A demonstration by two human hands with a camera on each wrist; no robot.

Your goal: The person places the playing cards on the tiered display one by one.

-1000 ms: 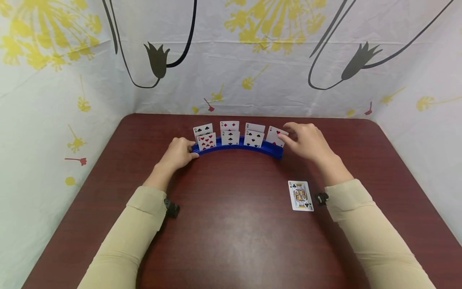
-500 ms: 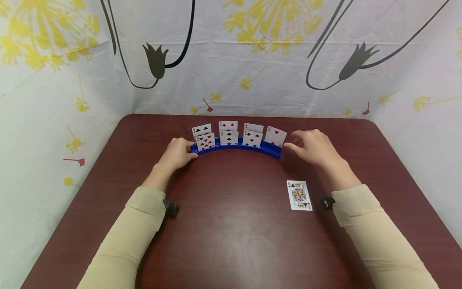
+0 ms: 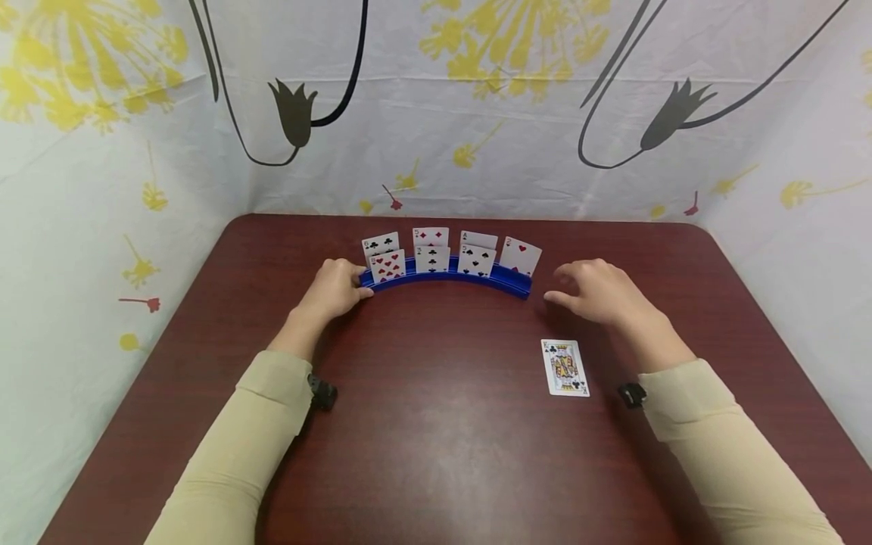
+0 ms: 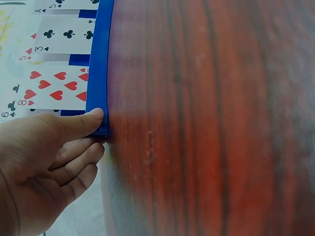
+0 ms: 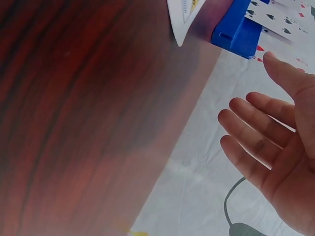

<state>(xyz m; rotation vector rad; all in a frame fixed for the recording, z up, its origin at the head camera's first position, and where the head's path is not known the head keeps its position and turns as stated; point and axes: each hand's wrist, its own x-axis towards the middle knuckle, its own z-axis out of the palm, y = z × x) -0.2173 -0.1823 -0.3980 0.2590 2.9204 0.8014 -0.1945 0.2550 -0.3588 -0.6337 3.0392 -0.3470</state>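
A curved blue card holder point(image 3: 443, 277) stands near the back of the table with several playing cards upright in two rows. My left hand point(image 3: 331, 289) grips its left end, thumb on the front edge, as the left wrist view shows beside the eight of hearts point(image 4: 56, 88). At the holder's right end the two of hearts point(image 3: 520, 256) leans slightly in the back row. Just right of that end is my right hand point(image 3: 594, 291), fingers apart and holding nothing. The king of clubs point(image 3: 565, 368) lies face up on the table, nearer than the right hand.
The dark red-brown wooden table point(image 3: 436, 454) reaches back to a white patterned cloth point(image 3: 409, 113) that hangs behind it and along both sides. A black wrist camera point(image 3: 322, 393) is worn at the left cuff, another wrist camera point(image 3: 632, 394) at the right.
My right hand has let go of the two of hearts and drawn back to the right and toward me. The card stays in the holder. My left hand keeps its grip.
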